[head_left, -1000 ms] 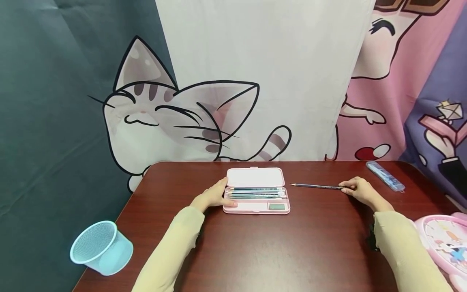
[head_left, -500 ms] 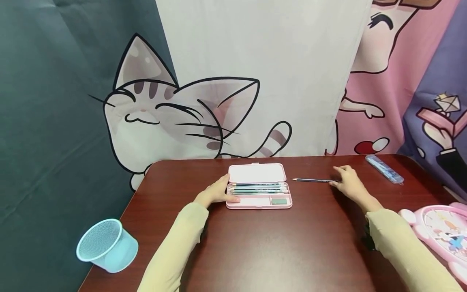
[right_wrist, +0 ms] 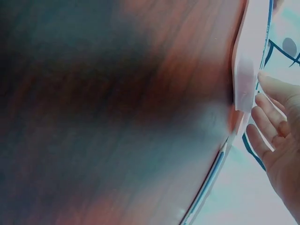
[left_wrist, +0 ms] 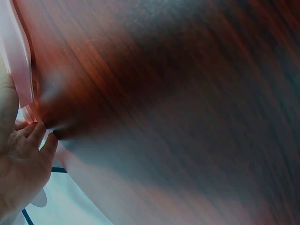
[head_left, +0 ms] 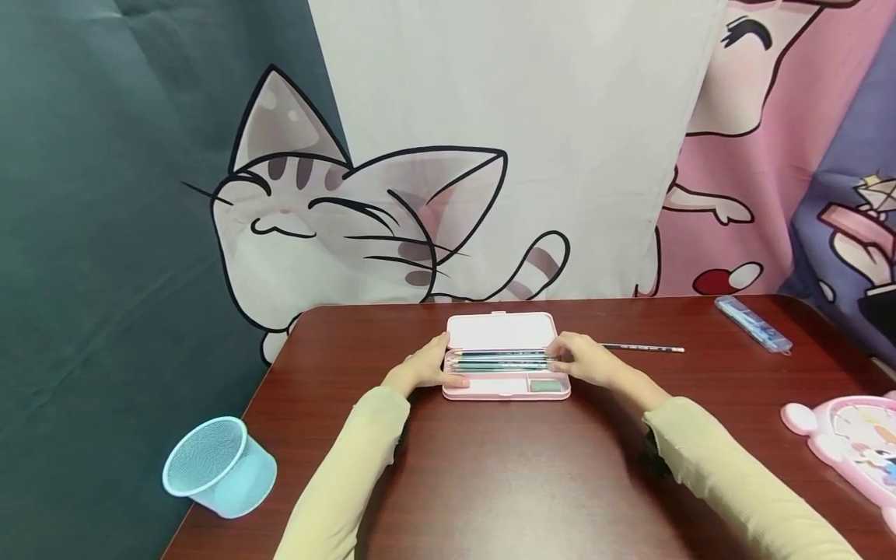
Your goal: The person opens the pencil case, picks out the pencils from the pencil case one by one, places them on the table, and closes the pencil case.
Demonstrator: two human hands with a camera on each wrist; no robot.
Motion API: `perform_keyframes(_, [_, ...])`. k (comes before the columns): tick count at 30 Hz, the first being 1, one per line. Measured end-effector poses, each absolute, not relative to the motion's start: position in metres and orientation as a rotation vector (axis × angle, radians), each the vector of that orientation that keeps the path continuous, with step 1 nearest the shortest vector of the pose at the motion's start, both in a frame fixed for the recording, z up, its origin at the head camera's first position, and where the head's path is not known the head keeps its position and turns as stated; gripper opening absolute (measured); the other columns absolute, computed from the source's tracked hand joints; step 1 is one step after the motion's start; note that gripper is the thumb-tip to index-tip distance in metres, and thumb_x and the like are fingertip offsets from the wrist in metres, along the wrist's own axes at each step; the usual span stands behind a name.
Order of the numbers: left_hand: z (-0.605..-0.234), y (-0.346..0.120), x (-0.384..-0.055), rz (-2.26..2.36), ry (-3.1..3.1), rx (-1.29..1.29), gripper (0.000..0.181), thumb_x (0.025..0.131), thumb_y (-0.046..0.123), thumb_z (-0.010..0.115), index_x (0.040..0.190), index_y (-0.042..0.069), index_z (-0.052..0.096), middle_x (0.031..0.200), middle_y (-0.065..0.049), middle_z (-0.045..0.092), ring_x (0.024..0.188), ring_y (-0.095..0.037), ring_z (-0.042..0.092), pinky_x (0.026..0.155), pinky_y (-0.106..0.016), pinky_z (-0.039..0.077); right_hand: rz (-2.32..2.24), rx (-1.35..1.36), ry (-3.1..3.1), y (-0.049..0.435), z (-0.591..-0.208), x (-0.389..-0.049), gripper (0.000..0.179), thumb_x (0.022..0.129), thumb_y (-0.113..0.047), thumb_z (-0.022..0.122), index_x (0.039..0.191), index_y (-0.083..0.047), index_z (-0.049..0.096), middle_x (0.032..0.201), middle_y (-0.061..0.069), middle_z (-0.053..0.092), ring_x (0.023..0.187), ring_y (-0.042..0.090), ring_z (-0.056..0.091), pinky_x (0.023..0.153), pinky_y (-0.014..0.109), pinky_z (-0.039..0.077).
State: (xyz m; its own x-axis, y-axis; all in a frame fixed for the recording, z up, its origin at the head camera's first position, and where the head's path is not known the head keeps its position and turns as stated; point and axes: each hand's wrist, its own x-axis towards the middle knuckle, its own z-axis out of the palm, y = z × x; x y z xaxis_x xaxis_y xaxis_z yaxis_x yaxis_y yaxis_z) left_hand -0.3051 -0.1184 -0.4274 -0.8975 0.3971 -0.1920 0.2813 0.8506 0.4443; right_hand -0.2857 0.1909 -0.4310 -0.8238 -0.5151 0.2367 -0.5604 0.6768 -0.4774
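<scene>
A pink pencil case [head_left: 500, 331] lies with its lid folded back on the brown desk. Several pencils [head_left: 498, 362] and a grey-green eraser [head_left: 545, 386] are inside it. My left hand [head_left: 425, 366] holds the case's left end, thumb over the front compartment and fingers at the far side. At the right end, my right hand [head_left: 584, 359] reaches over the pencil ends with thumb and fingers apart; its fingertips are blurred. In the right wrist view its thumb [right_wrist: 276, 86] is beside a blue pencil edge. One loose pencil [head_left: 647, 348] lies on the desk beyond the right hand.
A clear blue narrow box [head_left: 754, 324] lies at the back right corner. A pink clock-like object [head_left: 843, 443] sits at the right edge. On the left edge of the desk [head_left: 490, 482] stands a light blue mesh basket [head_left: 220, 470]. A cartoon curtain hangs behind.
My right hand has let go of the loose pencil and moved left to the right end of the pencil case. The left hand stays on the case's left end.
</scene>
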Motion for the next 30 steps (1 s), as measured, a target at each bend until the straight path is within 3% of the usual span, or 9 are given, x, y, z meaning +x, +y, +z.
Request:
perform_keyframes(10, [-0.425,-0.117,-0.315,0.619,2.788,0.520,0.104,0.068,0.050,0.074,0.145,0.008,0.018,0.146,-0.011,0.031,0.132,-0.023,0.033,0.106,-0.046,0.030,0.465,1.057,-2.846,0.186,-0.412,-0.289,0.014,0.084,-0.016,0.064,0.092,-0.006,0.068,0.090,0.004,0.067,0.084,0.018,0.056,0.075,0.037,0.047])
perform_keyframes(18, [-0.422,-0.115,-0.316,0.640,2.771,0.535,0.105,0.069,0.050,0.074,0.145,0.007,0.016,0.147,-0.011,0.029,0.133,-0.023,0.032,0.107,-0.046,0.029,0.563,1.060,-2.758,0.190,-0.415,-0.289,0.005,0.084,-0.011,0.062,0.085,-0.007,0.066,0.083,0.002,0.064,0.081,0.016,0.054,0.073,0.035,0.046])
perform_keyframes(25, [-0.425,-0.117,-0.309,0.624,2.753,0.530,0.105,0.070,0.050,0.073,0.145,0.004,0.016,0.147,-0.012,0.029,0.133,-0.024,0.032,0.106,-0.046,0.030,0.915,0.892,-2.617,0.202,-0.430,-0.287,0.006,0.082,-0.003,0.065,0.088,-0.001,0.065,0.083,0.006,0.064,0.076,0.011,0.057,0.067,0.026,0.048])
perform_keyframes(30, [-0.428,-0.120,-0.306,0.623,2.750,0.514,0.105,0.070,0.050,0.073,0.145,0.003,0.016,0.147,-0.013,0.028,0.134,-0.024,0.031,0.106,-0.047,0.030,0.959,0.686,-2.625,0.225,-0.432,-0.285,0.009,0.083,-0.009,0.065,0.090,-0.003,0.067,0.084,0.006,0.067,0.074,0.006,0.053,0.066,0.023,0.046])
